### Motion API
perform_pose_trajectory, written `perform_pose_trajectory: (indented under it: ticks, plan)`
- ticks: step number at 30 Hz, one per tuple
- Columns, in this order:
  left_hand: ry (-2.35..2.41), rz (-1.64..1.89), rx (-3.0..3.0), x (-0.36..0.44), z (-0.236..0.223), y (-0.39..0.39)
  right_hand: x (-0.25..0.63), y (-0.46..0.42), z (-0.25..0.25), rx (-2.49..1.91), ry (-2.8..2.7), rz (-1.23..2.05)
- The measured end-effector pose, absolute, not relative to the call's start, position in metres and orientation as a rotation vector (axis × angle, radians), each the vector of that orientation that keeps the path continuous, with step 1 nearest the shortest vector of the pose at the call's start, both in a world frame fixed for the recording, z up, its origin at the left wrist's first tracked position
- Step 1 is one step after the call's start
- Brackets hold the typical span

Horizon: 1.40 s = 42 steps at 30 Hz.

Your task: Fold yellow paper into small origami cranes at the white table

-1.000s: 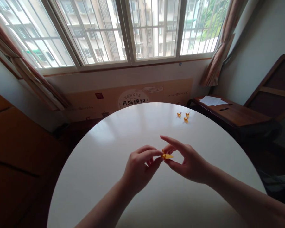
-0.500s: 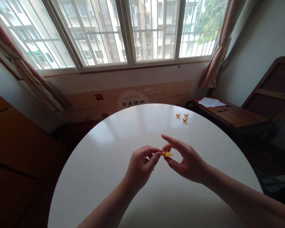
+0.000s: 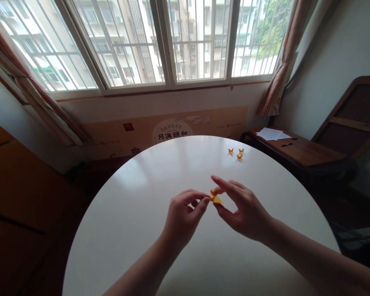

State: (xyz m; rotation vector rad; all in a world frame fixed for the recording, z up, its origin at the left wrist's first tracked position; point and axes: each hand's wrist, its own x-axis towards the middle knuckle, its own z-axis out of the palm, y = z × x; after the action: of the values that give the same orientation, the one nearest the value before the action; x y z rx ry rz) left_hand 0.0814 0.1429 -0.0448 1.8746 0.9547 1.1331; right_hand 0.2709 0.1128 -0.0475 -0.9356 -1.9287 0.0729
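A small yellow-orange paper crane is held above the white table between my two hands. My left hand pinches its left end between thumb and forefinger. From the other side, my right hand has the thumb at the lower wing and a bent finger at the raised, darker tip. The right forefinger stretches out above, touching nothing. Part of the crane is hidden behind the fingertips. Farther back on the table stand three similar folded cranes, the left crane, the right crane and the front crane.
The round white table reflects light from the barred window. At the right, a wooden chair carries white papers and a small dark object. Curtains hang beside the window.
The crane has turned slightly between my fingers, its wing now pointing a little more downward. My right hand has shifted slightly; the left keeps its pinch.
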Motion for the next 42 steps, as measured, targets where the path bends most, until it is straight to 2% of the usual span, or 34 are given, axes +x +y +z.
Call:
perform_pose_trajectory:
  ticks: [4,11,16,21,33,42]
  plan:
    - [0.953,1.183,1.741,0.082,-0.045,0.146,0.272,0.112,-0.051,-0.970,-1.854,0.198]
    - [0.965,1.205,1.570,0.082,-0.044,0.149,0.272,0.120,-0.056,-0.964,-1.614,0.600]
    - [0.898,1.211,1.623,0.082,-0.047,0.148,0.269,0.121,-0.057,-0.870,-1.511,0.874]
    - [0.879,1.204,1.707,0.082,-0.046,0.147,0.266,0.120,-0.058,-0.810,-1.433,1.004]
    - [0.909,1.164,1.781,0.082,-0.049,0.150,0.268,0.121,-0.057,-0.756,-1.361,1.114]
    - [0.927,1.279,2.054,0.078,-0.035,0.138,0.266,0.118,-0.057,-0.934,-1.519,0.751]
